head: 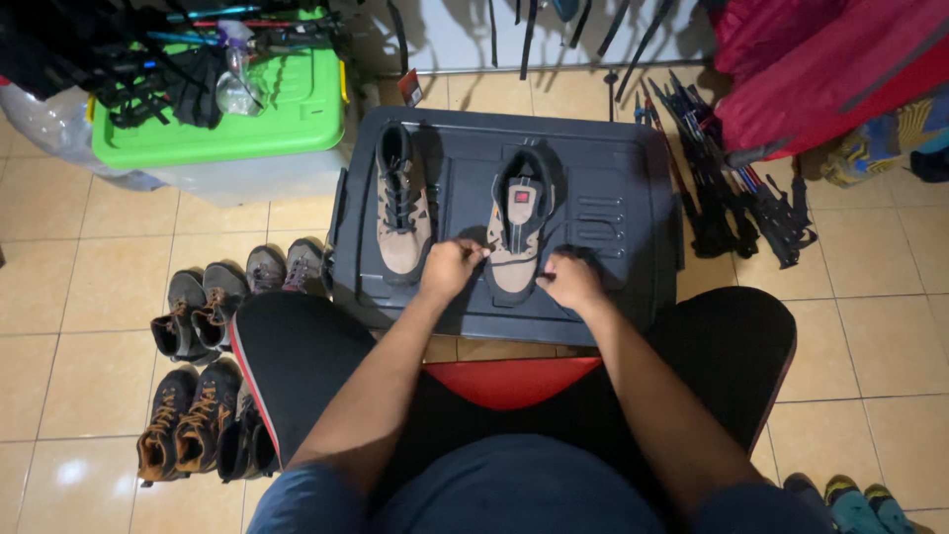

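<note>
**Both hands on the toe end of the right-hand shoe**

So there are two tan and black shoes sitting on a dark plastic bin lid (613, 198), used like a worktop. The shoe being handled (518, 232) lies straight ahead of the person, its long axis running away from them, toe nearest. The left hand (450, 269) is at its left edge near the toe, fingers pinched shut on what looks like a lace end, though it's too small to be sure. The right hand (571, 280) is curled closed at the right edge, just as close, maybe pinching a lace too. The other shoe (401, 203) sits untouched just to the left. More boots (203, 316) line the floor.
</note>
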